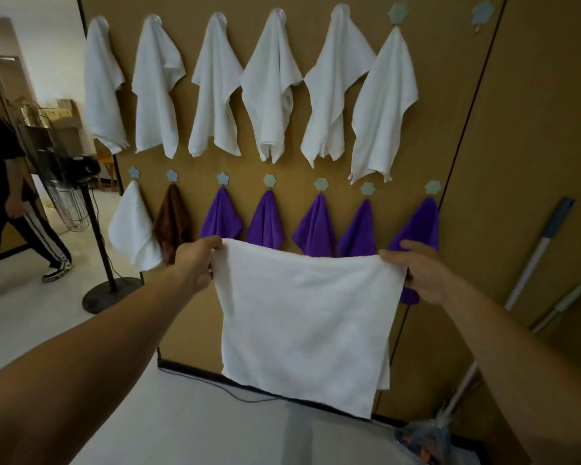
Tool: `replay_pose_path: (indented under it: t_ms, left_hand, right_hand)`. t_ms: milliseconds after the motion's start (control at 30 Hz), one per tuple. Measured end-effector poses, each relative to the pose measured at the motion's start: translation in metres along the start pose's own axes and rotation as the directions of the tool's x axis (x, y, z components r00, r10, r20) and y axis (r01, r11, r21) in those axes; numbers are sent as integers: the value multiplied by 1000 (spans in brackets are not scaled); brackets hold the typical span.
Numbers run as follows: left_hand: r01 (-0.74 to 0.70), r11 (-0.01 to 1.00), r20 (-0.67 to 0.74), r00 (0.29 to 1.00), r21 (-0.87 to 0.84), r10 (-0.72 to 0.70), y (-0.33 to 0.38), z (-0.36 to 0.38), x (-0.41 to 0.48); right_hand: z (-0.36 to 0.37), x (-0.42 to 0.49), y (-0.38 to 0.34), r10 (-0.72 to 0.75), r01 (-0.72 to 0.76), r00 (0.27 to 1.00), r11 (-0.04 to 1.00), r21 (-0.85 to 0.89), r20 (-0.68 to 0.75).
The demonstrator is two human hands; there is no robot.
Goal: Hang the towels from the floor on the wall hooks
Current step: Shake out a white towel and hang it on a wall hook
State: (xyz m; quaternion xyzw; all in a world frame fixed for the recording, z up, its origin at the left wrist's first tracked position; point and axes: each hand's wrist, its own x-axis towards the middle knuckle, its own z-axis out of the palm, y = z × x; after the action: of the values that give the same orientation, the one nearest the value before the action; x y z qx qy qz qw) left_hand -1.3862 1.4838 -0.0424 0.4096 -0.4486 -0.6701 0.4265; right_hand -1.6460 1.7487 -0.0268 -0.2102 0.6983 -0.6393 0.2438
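Note:
I hold a white towel [302,323] spread flat in front of the brown wall. My left hand [195,263] pinches its top left corner, and my right hand [413,273] pinches its top right corner. The towel hangs down between them, covering the lower ends of the purple cloths. Several white towels [269,85] hang from the upper row of hooks. On the lower row hang one white cloth [131,229], one brown cloth [173,223] and several purple cloths [265,223]. One blue hook [482,13] at the upper right holds nothing.
A black standing fan [81,182] stands at the left, its cable running along the floor. A person [17,196] walks at the far left. A mop handle [534,260] leans on the wall at the right, with a plastic bag [423,437] below.

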Motion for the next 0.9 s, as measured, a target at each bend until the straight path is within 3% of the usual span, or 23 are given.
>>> replay_pose_path:
  t_ms: [167,267,333,467,533,700,900]
  left_hand:
    - [4,1000,114,993,5,-4,2,1,0]
    - [21,1000,121,992,4,-21,-1,7,-5]
    - [3,1000,114,994,11,-4,-3,12,-7]
    - [-12,999,98,995,31,8,-4,18,-2]
    - [-21,997,96,995,71,14,-5,20,3]
    - [-50,985,108,994,165,32,-9,21,12]
    - [-183,913,174,977,365,127,-9,36,12]
  right_hand:
    - [-14,7,-4,-139,146,989,977,-158,52]
    - [-14,5,6,-86,132,987,916,-380,135]
    - [-18,8,12,-107,134,990,891,-433,88]
    - [-23,14,12,-86,75,993,989,-126,-80]
    - [-22,12,13,-4,4,998,1000,9,-59]
    - [-23,9,17,111,-118,989,991,63,100]
    - [-40,2,-3,102,-6,956,944,-330,275]
